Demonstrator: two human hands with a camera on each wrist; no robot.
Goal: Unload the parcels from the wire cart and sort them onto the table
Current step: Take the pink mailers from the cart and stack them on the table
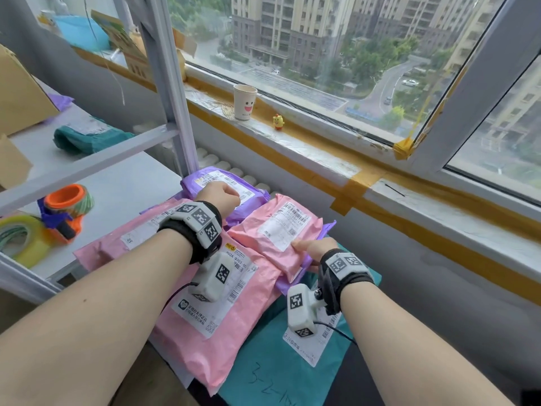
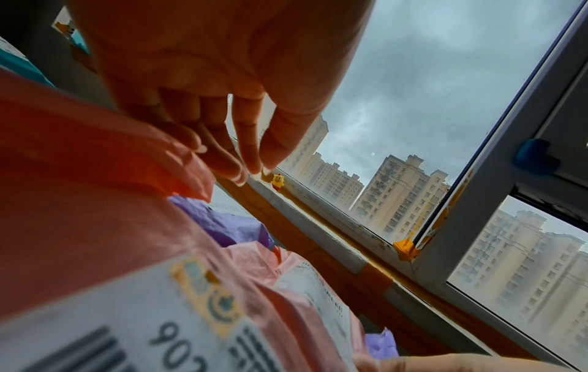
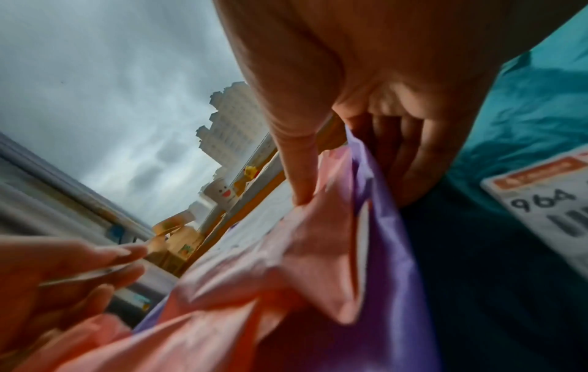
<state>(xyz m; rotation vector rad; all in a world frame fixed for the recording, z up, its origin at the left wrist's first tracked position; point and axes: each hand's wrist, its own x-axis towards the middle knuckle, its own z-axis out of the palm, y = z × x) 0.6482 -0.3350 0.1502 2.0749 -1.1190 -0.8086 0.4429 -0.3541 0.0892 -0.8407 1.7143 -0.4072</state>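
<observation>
Small pink parcel [image 1: 278, 232] lies label-up at the top of the pile, resting partly on a purple mailer [image 1: 295, 276] beneath it and just beside the large pink parcel [image 1: 205, 315]. Right hand [image 1: 317, 249] pinches its near edge: thumb on the pink top, fingers curled under the pink and purple layers, as the right wrist view shows. Left hand [image 1: 218, 197] hangs over the far purple parcel [image 1: 228, 183], fingers loosely curled downward, nothing gripped; in the left wrist view the fingertips [image 2: 254, 166] point down, clear of the plastic. Large pink parcel sits under the left forearm, label up, overlapping a teal parcel [image 1: 278, 356] with handwriting on it, which lies under the right wrist. The surface that carries the pile is hidden, so the wire cart cannot be made out. On the left, a white worktop [image 1: 128, 183] holds an orange tape dispenser [image 1: 67, 209], a yellow tape roll [image 1: 26, 238] and another teal parcel [image 1: 87, 136]. The windowsill [image 1: 307, 150] behind carries a paper cup with a smiley face [image 1: 244, 102] and a small yellow chick figure [image 1: 278, 121].
</observation>
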